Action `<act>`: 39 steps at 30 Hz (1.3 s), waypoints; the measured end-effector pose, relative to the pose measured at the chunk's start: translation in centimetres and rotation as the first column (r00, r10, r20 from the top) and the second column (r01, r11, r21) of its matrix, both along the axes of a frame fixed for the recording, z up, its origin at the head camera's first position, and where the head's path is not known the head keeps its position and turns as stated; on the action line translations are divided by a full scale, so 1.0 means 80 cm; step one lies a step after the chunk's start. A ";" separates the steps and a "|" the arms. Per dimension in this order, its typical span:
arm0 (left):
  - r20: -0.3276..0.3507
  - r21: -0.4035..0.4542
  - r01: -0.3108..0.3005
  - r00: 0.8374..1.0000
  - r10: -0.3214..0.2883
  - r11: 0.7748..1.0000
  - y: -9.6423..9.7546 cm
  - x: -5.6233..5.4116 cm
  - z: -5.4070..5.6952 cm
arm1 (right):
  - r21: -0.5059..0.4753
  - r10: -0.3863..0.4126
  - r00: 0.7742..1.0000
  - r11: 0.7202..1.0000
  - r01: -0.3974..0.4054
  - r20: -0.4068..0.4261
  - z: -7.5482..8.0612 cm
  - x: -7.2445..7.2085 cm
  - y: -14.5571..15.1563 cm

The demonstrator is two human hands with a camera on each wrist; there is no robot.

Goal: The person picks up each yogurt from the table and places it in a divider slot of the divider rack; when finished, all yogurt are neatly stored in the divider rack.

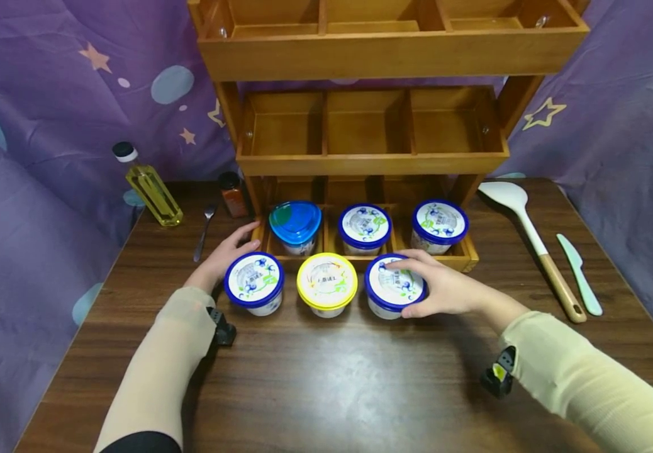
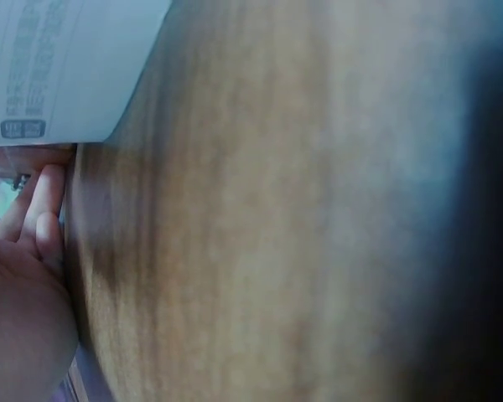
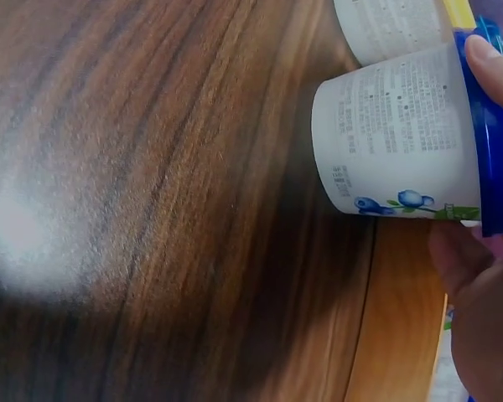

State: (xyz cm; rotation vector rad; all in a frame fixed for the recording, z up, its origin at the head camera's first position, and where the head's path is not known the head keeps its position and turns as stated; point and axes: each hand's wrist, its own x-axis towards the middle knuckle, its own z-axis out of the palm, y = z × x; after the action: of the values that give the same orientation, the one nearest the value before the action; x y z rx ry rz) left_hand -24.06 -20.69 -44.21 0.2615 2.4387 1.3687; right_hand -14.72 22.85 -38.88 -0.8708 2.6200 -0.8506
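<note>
My right hand (image 1: 440,286) grips a white tub with a blue lid (image 1: 396,286), thumb and fingers spread around the lid's rim. In the right wrist view this tub (image 3: 402,138) shows blueberry pictures and small print. Left of it stands a yellow-lidded tub (image 1: 327,283), then another blue-lidded tub (image 1: 254,280). My left hand (image 1: 219,261) lies just beyond that left tub, partly behind it. Its extended fingers reach the left front corner of the wooden rack (image 1: 372,165). In the left wrist view, the left hand (image 2: 25,260) appears beneath a pale tub (image 2: 67,67).
The rack's bottom tier holds a clear-blue-lidded tub (image 1: 295,223) and two blue-lidded tubs (image 1: 365,225). At left are an oil bottle (image 1: 153,192), a spice jar (image 1: 233,195) and a fork (image 1: 204,233). A white spoon (image 1: 524,220) and a mint-green knife (image 1: 580,274) lie right.
</note>
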 end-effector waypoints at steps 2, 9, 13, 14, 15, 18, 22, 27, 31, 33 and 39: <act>0.016 0.009 0.003 1.000 -0.003 1.000 0.002 0.003 0.007 | -0.007 0.000 1.000 1.000 0.000 -0.011 -0.002 0.000 0.000; 0.031 0.011 0.014 0.999 -0.015 1.000 0.013 0.025 0.044 | -0.020 -0.013 0.998 1.000 0.012 -0.066 0.006 -0.001 0.001; 0.032 0.013 0.012 0.999 -0.012 1.000 0.013 0.025 0.045 | -0.026 -0.011 0.994 1.000 0.008 -0.108 0.019 -0.002 0.003; 0.032 0.014 0.011 0.999 -0.011 1.000 0.013 0.024 0.044 | -0.033 -0.007 0.993 0.999 0.003 -0.122 0.022 -0.002 0.004; 0.034 0.016 0.009 0.999 -0.010 1.000 0.014 0.024 0.044 | -0.035 -0.007 0.991 0.999 0.002 -0.133 0.026 -0.002 0.005; 0.040 0.020 0.005 0.999 -0.005 1.000 0.013 0.023 0.044 | -0.040 -0.011 0.987 0.999 0.005 -0.159 0.039 -0.004 0.009; 0.048 0.019 0.005 0.999 -0.006 1.000 0.013 0.023 0.044 | -0.042 -0.033 0.980 0.999 0.026 -0.194 0.057 -0.006 0.014; 0.055 0.019 0.006 0.998 -0.007 1.000 0.014 0.025 0.045 | -0.090 -0.074 0.969 0.994 0.054 -0.237 0.080 -0.007 0.022; 0.056 0.012 0.006 0.998 -0.006 1.000 0.015 0.027 0.047 | -0.107 -0.103 0.964 0.991 0.079 -0.245 0.098 -0.008 0.027; 0.057 0.009 0.004 0.998 -0.005 1.000 0.016 0.027 0.049 | -0.099 -0.115 0.960 0.991 0.093 -0.257 0.106 -0.009 0.029; 0.062 0.002 0.006 0.998 -0.006 1.000 0.014 0.024 0.047 | -0.129 -0.153 0.935 0.985 0.117 -0.319 0.133 -0.010 0.035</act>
State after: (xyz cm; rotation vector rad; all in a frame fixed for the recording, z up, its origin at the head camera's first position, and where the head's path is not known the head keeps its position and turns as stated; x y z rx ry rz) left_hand -22.11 -19.55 -40.45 0.2236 2.3843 1.3560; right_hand -15.49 25.65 -28.28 -0.9394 2.9759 -0.9632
